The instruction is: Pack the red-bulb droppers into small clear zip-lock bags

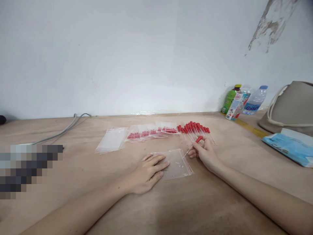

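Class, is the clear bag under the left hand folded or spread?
Spread: the clear bag lies flat beneath the left hand, with no fold showing in its visible part.

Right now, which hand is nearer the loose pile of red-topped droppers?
Right. The right hand is just in front of the pile, holding one red-topped dropper; the left hand lies farther off and left, on the clear bag.

A bluish-white wall (110,58) rises behind the brown table (73,169), with a flaking patch (272,26) at upper right. The table's far edge runs along the wall. Soft light brightens the wall's lower middle.
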{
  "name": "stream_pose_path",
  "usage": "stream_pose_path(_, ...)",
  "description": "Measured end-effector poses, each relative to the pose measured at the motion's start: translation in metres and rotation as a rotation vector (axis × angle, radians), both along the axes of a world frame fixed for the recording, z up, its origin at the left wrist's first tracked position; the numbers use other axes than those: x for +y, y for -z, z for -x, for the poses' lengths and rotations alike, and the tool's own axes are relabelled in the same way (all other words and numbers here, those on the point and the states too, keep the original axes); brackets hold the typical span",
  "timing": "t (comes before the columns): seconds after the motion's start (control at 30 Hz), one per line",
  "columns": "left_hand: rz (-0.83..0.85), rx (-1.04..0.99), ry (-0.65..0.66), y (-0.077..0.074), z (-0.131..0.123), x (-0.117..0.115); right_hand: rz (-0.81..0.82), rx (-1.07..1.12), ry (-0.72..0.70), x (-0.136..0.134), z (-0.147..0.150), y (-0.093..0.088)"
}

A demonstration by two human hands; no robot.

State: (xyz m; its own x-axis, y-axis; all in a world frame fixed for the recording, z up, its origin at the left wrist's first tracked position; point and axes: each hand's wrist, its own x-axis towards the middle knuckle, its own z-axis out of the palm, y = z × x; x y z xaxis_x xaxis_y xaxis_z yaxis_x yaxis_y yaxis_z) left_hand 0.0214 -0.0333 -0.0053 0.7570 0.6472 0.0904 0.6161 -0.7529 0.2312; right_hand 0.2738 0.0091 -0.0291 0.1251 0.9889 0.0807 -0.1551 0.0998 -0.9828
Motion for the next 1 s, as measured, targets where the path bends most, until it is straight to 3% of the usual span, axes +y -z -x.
stream_pose_path(0.23, 0.009, -0.077, -0.016, 0.003, 0.0, 0.003, 0.112, 0.179, -0.205, -0.008, -0.004, -0.004)
stream_pose_path(0.5, 0.039, -0.156, -0.029, 0.004, 0.001, 0.006, -0.072, -0.306, -0.497, -0.008, -0.023, -0.011)
stream_pose_path(0.6, 0.046, -0.162, -0.025, 0.005, 0.001, 0.006, -0.139, -0.338, -0.615, -0.011, -0.021, -0.016)
stream_pose_path(0.73, 0.048, -0.166, -0.019, 0.006, 0.001, 0.007, -0.031, -0.325, -0.778, -0.011, -0.015, -0.018)
stream_pose_path(1.0, 0.079, -0.226, -0.013, 0.0, 0.003, 0.007, 0.075, -0.297, -0.742, 0.004, -0.013, -0.013)
